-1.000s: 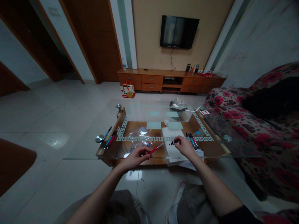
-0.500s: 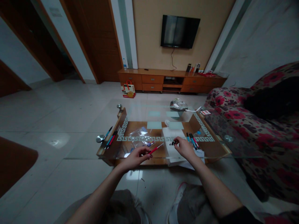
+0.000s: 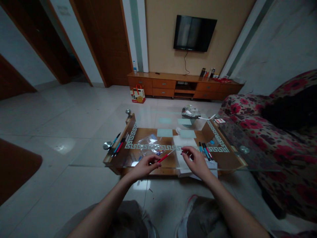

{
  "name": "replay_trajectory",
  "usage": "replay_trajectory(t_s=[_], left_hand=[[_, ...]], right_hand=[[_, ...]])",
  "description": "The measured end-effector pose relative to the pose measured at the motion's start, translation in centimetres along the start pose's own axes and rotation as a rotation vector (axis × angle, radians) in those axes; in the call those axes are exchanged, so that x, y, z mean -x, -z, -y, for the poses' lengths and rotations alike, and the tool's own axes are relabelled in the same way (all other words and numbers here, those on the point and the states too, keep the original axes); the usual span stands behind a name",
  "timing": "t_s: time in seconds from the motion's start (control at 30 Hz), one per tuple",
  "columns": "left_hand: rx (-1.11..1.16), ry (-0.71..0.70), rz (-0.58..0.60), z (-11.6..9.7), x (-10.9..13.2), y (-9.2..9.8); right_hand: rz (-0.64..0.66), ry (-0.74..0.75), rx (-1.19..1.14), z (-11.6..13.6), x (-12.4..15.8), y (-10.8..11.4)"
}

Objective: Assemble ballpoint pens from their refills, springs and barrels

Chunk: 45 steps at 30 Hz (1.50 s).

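Note:
My left hand (image 3: 148,164) pinches a red pen barrel (image 3: 163,158) above the glass table. A thin pale refill (image 3: 170,152) sticks out of the barrel's front end, pointing toward my other hand. My right hand (image 3: 195,161) is held over the white box under the glass, its fingers curled toward the thumb. A tiny dark piece shows at those fingertips, too small to name. Beside this hand lie several pens (image 3: 206,151) in blue, black and red. More pens (image 3: 118,146) lie at the table's left side.
A clear plastic bag (image 3: 149,144) lies left of centre on the glass-topped table (image 3: 86,158). The white box (image 3: 182,162) and papers show under the glass. Farther back stands a bag-lined container (image 3: 190,113). A floral sofa (image 3: 250,122) is at the right.
My right hand has opened its curl a little and turned; the small black pieces seen by its fingertips are now mostly out of sight. My left hand keeps the red barrel almost still.

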<state>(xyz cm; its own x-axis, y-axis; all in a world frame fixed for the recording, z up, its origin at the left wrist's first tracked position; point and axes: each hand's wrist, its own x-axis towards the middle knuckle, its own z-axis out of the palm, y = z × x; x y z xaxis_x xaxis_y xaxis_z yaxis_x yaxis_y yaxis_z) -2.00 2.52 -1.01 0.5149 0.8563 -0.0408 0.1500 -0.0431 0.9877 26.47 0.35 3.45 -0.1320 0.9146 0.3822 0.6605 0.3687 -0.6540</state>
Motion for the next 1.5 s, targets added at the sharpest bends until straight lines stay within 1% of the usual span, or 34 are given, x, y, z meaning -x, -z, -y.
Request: replay_trajectory(t_s=[0.1,0.23,0.4,0.6,0.7,0.83,0.9,1.23,1.33,1.5], left_hand=[[-0.034,-0.005,-0.018,0.0,0.1,-0.1],[-0.058,-0.002,-0.023,0.0,0.1,-0.1],[-0.019,-0.006,0.011,0.0,0.2,-0.2],[0.141,0.023,0.082,0.5,0.2,-0.5],[0.160,0.046,0.100,-0.1,0.4,-0.6],[0.117,0.046,0.142,-1.2,0.7,-0.5],[0.090,0.044,0.152,-1.5,0.8,-0.4],[0.056,0.049,0.100,-0.8,0.6,-0.2],[0.062,0.043,0.090,-0.8,0.6,-0.2],[0.093,0.049,0.065,-0.6,0.4,-0.3]], right_hand=[[0.099,0.103,-0.059,1.6,0.8,-0.8],[0.187,0.148,-0.086,2.0,1.5,-1.7],[0.187,0.171,-0.093,1.5,1.7,-2.2],[0.214,0.169,-0.108,1.8,1.9,-2.5],[0.228,0.194,-0.121,2.0,2.0,-2.8],[0.264,0.219,-0.135,2.0,2.3,-3.3],[0.269,0.223,-0.139,1.9,2.5,-3.5],[0.258,0.221,-0.133,2.1,2.2,-3.0],[0.190,0.182,-0.127,2.0,1.9,-2.8],[0.021,0.044,-0.092,1.0,1.4,-2.8]])
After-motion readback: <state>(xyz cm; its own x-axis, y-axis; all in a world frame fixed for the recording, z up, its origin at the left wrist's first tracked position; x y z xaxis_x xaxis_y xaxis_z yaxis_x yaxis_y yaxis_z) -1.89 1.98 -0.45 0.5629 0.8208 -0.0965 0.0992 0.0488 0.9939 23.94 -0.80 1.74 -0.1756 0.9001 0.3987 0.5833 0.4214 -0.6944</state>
